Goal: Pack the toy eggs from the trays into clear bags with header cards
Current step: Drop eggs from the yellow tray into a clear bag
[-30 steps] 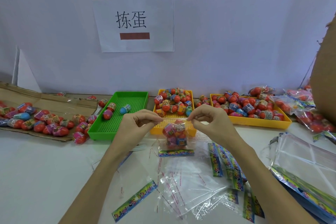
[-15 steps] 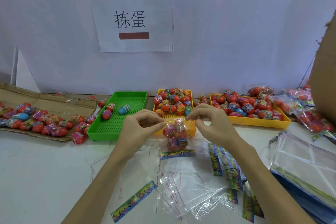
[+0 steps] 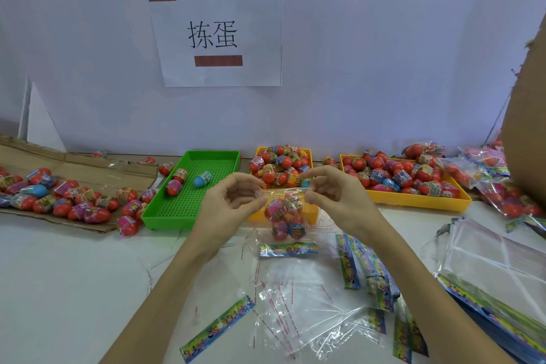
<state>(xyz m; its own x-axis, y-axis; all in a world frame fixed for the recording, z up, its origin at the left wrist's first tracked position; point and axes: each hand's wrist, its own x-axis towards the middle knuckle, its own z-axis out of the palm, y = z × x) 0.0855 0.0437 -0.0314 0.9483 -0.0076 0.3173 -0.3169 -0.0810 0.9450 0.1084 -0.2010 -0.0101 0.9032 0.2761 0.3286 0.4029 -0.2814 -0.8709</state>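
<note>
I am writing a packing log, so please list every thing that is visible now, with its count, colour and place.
Clear plastic bag with toy eggs: one, holds several eggs, held up at centre, coloured header card at its bottom.
Green perforated plastic tray: one, left of centre, a few eggs inside.
Small yellow plastic tray: one, behind the bag, heaped with eggs.
Large yellow plastic tray: one, right, full of eggs.
Flat brown cardboard sheet: one, far left, many red eggs on it.
Empty clear bags: many, front centre and right.
Filled bags: several, far right.
White paper sign: one, on the wall.
Left hand: pinches the bag's top.
Right hand: pinches the bag's top.
</note>
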